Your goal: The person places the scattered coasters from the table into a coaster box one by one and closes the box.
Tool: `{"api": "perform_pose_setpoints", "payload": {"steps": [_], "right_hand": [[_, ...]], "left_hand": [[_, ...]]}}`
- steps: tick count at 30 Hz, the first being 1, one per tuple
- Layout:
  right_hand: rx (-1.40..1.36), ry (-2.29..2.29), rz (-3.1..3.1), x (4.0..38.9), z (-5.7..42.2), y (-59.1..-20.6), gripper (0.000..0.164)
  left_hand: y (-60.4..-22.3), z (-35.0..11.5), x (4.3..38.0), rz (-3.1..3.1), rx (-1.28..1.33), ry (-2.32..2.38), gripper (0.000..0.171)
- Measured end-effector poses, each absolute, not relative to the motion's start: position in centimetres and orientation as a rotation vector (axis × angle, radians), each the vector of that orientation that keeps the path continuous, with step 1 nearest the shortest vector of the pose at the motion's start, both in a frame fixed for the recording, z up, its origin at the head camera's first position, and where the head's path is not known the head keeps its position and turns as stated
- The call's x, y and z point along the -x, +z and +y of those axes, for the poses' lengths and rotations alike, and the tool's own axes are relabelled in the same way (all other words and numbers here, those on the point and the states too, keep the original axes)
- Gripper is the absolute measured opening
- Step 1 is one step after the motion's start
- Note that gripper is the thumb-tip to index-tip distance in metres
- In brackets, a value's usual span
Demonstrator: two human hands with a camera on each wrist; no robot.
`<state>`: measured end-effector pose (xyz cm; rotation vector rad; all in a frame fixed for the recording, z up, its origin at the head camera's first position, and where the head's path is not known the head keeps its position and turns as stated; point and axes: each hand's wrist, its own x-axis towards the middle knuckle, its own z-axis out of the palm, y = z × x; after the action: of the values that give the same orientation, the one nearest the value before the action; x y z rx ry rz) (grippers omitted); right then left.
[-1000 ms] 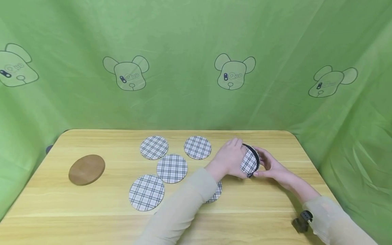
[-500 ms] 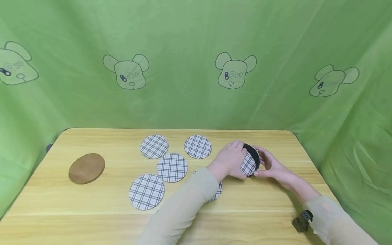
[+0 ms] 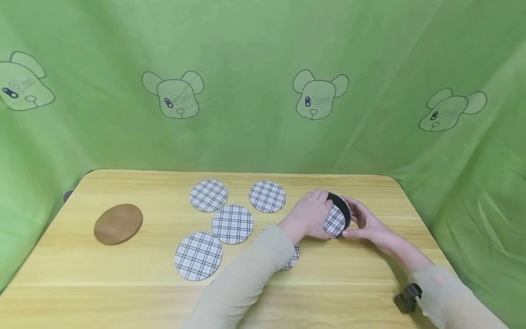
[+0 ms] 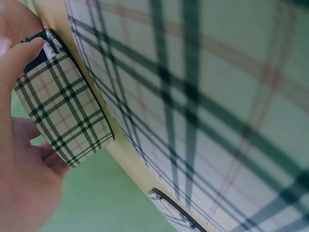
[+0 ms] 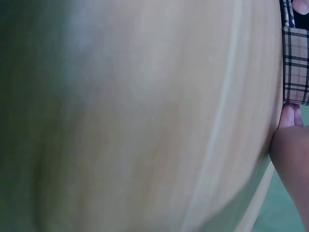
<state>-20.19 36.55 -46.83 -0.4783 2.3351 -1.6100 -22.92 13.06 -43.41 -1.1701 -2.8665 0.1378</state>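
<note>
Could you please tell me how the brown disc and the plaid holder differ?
The brown disc is plain; the plaid holder shows dark stripes. The disc is flat; the holder has a raised wall. The disc lies untouched; the right hand holds the holder. Both look round.

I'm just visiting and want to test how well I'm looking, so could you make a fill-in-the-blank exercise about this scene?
Between the left hand and the right hand, the checked holder shows a curved ____ band in the head view.
One checked disc is partly hidden by the ____ sleeve.
The plain disc on the table is ____.
In the head view, ____ animal heads show on the curtain.

Missing words: black; left; brown; four.
</note>
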Motion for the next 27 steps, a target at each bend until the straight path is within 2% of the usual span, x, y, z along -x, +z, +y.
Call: {"api": "perform_pose_setpoints", "payload": {"steps": [11,27], "right_hand": [[0.488,-1.614,2.34,20.1,36.6,-46.9,0.098],[0.48,-1.597,2.345,20.0,36.6,-46.6,0.098]], "left_hand": [[-42.8,12.1,22.9,-2.818,1.23,0.106,0.097],[-40.8,8.6,23.0,-2.779,1.312,0.032,0.1]]}}
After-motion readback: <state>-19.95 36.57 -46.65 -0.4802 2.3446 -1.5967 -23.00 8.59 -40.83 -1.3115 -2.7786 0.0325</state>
